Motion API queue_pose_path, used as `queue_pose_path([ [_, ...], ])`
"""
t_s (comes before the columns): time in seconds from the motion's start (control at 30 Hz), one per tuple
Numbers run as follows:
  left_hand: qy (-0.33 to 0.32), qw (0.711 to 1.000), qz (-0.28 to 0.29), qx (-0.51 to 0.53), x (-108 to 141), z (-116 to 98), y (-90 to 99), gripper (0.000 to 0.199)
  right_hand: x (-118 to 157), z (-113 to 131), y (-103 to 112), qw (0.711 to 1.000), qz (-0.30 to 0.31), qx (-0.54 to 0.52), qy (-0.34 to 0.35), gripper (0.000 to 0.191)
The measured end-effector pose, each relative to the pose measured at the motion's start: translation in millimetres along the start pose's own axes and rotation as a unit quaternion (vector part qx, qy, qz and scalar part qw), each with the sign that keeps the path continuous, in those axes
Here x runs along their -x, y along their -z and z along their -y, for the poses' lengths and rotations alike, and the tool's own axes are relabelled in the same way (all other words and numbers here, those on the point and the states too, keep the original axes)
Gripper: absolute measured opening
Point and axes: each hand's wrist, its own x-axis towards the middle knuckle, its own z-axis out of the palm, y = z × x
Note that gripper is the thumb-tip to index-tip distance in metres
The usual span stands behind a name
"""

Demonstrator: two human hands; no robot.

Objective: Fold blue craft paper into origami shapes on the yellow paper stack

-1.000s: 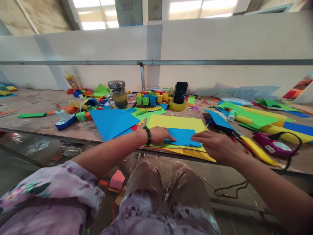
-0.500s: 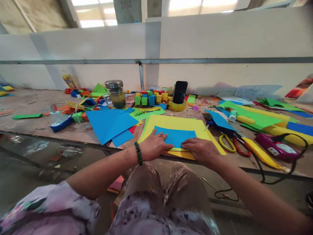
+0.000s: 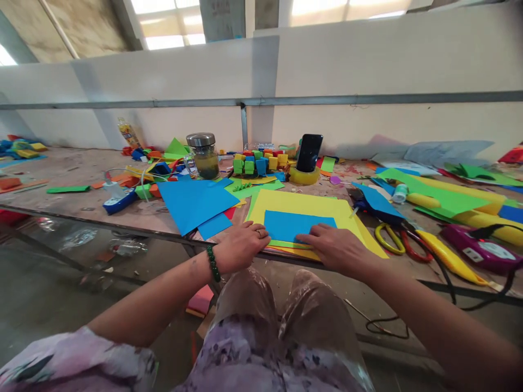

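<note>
Blue sheet (image 3: pixel 286 222), laid on yellow sheet (image 3: pixel 302 200) towards its six o'clock edge.
Touched at four o'clock by right hand (image 3: pixel 337 249), fingers bent; left hand (image 3: pixel 241 245) placed at eight, fingers close-set; any grip cannot be told.

Craft workshop by its look — long worn bench (image 3: pixel 81 167), coloured sheets (image 3: pixel 281 224), heaped small blocks (image 3: pixel 261 165), paper scrap (image 3: pixel 335 179), plain white partition (image 3: pixel 163 76) with metal rail (image 3: pixel 327 100), windows (image 3: pixel 167 23), grey floor (image 3: pixel 36 299) — plastic litter (image 3: pixel 79 239) under the bench.

The small blue sheet (image 3: pixel 292 222) and yellow sheet (image 3: pixel 302 200) look like smooth matt paper, the jar lid (image 3: pixel 200 140) glossy metal.
</note>
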Motion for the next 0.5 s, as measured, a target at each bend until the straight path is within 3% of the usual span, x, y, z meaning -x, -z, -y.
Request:
queue_pose_path([
  [0.1, 0.003, 1.000, 0.001, -0.003, -6, -1, 2.8, 0.029, -18, 11, 8, 0.997, 0.004, -0.018, 0.078, 0.030],
  [0.23, 0.025, 1.000, 0.002, 0.006, -6, -3, 1.5, 0.026, -26, 13, 12, 0.991, 0.022, -0.025, 0.129, 0.018],
  [0.37, 0.046, 0.999, -0.003, 0.025, -2, -4, 0.4, 0.029, -10, -2, 10, 0.990, 0.015, -0.022, 0.142, 0.021],
  [0.5, 0.061, 0.998, -0.004, 0.034, -2, -7, 2.9, 0.028, 22, -25, 0, 0.994, -0.031, -0.036, 0.095, 0.028],
])
